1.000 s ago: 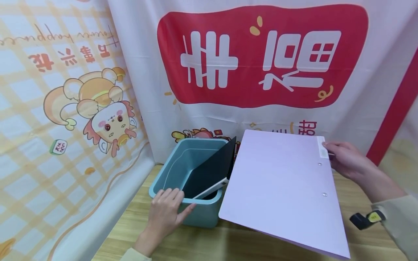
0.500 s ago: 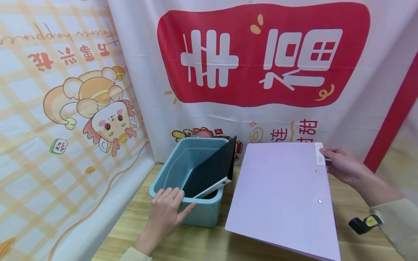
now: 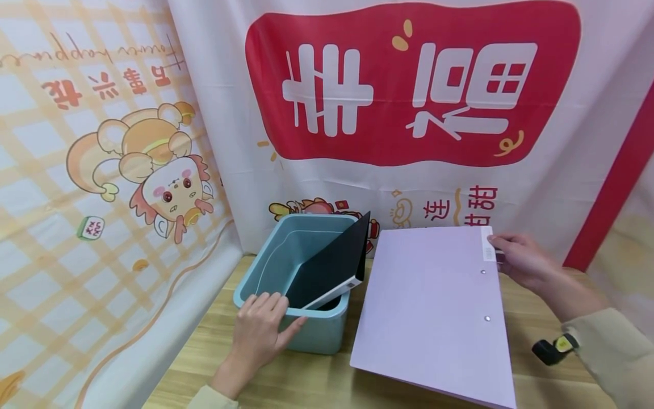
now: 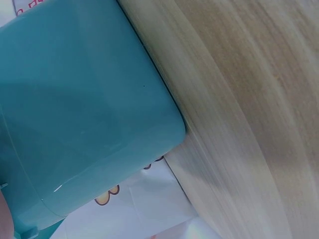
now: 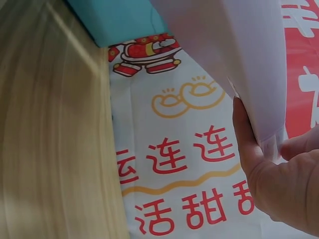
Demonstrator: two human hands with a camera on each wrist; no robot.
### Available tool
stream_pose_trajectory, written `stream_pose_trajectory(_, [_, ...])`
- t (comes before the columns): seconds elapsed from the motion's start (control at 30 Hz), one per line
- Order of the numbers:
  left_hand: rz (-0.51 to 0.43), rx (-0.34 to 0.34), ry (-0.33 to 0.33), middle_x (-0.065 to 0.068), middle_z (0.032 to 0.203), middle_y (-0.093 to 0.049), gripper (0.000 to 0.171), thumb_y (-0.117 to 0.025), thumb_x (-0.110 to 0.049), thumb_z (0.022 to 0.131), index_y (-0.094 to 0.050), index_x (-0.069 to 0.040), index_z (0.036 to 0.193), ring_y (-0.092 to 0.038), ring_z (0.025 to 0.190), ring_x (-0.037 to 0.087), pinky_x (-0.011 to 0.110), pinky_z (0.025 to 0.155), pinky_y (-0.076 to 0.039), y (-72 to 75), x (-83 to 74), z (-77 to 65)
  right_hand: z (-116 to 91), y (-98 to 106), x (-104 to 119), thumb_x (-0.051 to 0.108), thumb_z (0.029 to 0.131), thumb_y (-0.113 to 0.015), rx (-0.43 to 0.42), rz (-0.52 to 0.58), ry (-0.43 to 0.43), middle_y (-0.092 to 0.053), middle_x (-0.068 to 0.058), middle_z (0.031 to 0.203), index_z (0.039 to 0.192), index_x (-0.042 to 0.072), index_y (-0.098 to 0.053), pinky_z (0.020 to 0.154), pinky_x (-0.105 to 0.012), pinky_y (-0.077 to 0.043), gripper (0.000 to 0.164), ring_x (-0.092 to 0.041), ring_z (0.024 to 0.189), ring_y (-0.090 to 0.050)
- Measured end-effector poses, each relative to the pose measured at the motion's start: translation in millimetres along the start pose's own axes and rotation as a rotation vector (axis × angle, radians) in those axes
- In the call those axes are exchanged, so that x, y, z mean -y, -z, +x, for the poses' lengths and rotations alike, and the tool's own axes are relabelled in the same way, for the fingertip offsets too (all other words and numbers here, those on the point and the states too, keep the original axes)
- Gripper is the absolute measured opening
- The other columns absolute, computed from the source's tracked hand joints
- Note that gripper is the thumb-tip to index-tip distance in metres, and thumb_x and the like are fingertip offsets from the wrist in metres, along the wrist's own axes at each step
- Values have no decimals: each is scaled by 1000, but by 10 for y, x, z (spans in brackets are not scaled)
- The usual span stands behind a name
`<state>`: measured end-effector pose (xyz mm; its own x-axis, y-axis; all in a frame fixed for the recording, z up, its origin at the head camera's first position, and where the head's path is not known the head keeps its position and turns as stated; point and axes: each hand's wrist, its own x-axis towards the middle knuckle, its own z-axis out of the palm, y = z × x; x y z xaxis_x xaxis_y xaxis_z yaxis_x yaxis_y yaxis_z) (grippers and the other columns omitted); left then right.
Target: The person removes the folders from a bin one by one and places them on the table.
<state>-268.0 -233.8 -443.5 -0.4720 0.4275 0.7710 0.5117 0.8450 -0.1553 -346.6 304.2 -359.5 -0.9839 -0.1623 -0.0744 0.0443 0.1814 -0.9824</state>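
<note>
My right hand [image 3: 521,258] pinches a lilac file folder [image 3: 429,307] by its spine edge, near a white label. Two metal rivets show on the cover, and the folder is held tilted over the table, right of the bin. In the right wrist view, thumb and fingers [image 5: 244,129] sit on either side of the folder [image 5: 254,59]. My left hand [image 3: 260,332] grips the near rim of a teal plastic bin [image 3: 319,338], fingers over the edge and thumb outside. Inside the bin a black file folder [image 3: 329,261] leans against the right side, its corner above the rim.
The bin stands on a wood-grain table [image 3: 301,380] near its back left. Behind it hangs a white cloth [image 3: 225,113] with red print. A checked cloth [image 3: 46,170] covers the left side. A black strap piece [image 3: 552,351] is at my right sleeve.
The lilac folder has come down lower and shifted slightly left with my right hand, uncovering more of the black folder and wall print. My left hand and the bin have stayed put.
</note>
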Motion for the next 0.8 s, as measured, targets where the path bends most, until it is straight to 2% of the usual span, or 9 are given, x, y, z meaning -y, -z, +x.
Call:
stream_pose_trajectory(0.23, [2,22,2,-8,68,-33,56,-44,-66,100,-45,-17,75,-33,59,11,27,59,-28,9,5,3,83,-119,-77,31,112,-33,-12,3,13,-55,-4,122,150,-15,-25,87,-31,-56,60,-7,100,-61])
stream_pose_trajectory(0.47, [-2,17,-2,-8,68,-32,55,-45,-66,100,-44,-17,75,-32,59,10,27,59,-28,2,-2,-8,180,-218,-161,27,112,-34,-13,19,36,-61,-3,112,145,-18,-32,82,-33,-57,55,-10,96,-63])
stream_pose_trajectory(0.8, [2,1,-8,-8,69,-32,56,-43,-66,101,-44,-17,75,-32,59,11,27,59,-27,7,-6,5,315,-300,-271,23,112,-32,8,55,40,-61,-4,113,148,-16,-30,83,-35,-57,53,-11,96,-64])
